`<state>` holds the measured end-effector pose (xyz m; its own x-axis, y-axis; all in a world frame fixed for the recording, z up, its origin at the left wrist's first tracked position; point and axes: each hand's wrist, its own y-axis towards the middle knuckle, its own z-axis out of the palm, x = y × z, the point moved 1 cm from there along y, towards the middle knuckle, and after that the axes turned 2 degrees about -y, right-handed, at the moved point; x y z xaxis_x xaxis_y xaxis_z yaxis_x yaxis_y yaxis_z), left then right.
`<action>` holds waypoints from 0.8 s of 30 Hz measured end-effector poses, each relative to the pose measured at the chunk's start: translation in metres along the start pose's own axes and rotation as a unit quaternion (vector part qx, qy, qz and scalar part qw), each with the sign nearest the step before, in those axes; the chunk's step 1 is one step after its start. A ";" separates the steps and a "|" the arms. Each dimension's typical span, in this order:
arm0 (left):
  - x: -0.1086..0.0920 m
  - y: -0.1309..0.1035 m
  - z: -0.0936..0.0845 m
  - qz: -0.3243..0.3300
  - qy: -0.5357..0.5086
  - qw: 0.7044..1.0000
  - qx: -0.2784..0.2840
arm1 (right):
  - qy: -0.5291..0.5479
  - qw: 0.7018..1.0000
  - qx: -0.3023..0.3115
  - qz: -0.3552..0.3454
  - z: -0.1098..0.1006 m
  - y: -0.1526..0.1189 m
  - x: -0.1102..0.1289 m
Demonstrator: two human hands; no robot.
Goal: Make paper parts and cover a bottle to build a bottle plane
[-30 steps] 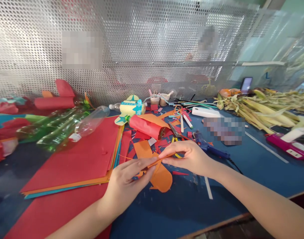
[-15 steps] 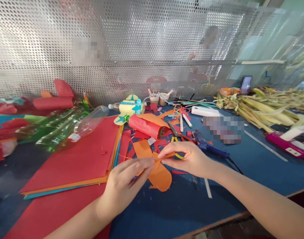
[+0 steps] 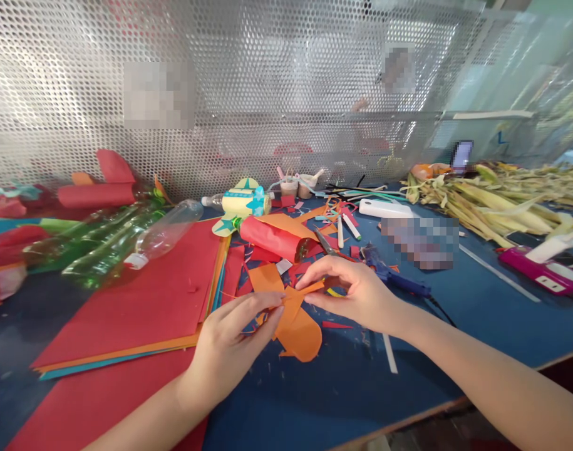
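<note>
Both hands meet over the blue table (image 3: 333, 388). My left hand (image 3: 239, 338) pinches the left end of a narrow folded orange paper piece (image 3: 309, 289). At its right end, the fingertips of my right hand (image 3: 347, 291) are closed on the same piece. Beneath lie larger orange paper cutouts (image 3: 302, 338), one with a rounded end. Just behind them rests a bottle wrapped in red paper (image 3: 274, 238). Scissors (image 3: 324, 241) lie partly hidden behind my right hand.
Stacked red sheets (image 3: 140, 300) lie left, with plastic bottles (image 3: 168, 235) behind. A blue glue gun (image 3: 399, 279), markers (image 3: 351, 227), a magenta power strip (image 3: 540, 270) and dried husks (image 3: 497, 200) are at right. A perforated metal screen (image 3: 277, 75) stands behind.
The whole view has shifted slightly. My fingers have moved a little along the folded orange piece, and both hands still grip it.
</note>
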<state>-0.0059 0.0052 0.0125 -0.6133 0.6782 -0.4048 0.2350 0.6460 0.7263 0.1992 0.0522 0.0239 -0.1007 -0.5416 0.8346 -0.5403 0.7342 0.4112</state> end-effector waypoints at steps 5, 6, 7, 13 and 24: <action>0.005 -0.002 0.001 -0.021 0.005 1.000 -0.014 | -0.019 1.000 -0.014 0.000 -0.003 0.001 -0.002; 0.005 -0.002 0.001 -0.026 0.000 1.000 -0.016 | -0.027 0.999 -0.018 -0.003 -0.003 0.001 -0.003; 0.006 -0.002 0.001 -0.030 -0.006 0.999 -0.016 | -0.033 0.999 -0.020 -0.005 -0.004 0.001 -0.003; 0.006 -0.003 0.002 -0.077 -0.041 0.996 -0.012 | -0.028 0.999 -0.020 0.006 -0.004 0.001 -0.004; 0.004 0.001 0.002 -0.121 -0.052 0.991 0.001 | 0.013 0.997 -0.037 0.061 -0.004 0.002 -0.004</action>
<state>-0.0065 0.0095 0.0101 -0.5709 0.5353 -0.6225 0.0922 0.7952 0.5993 0.2017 0.0577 0.0227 -0.1404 -0.4363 0.8888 -0.4623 0.8227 0.3309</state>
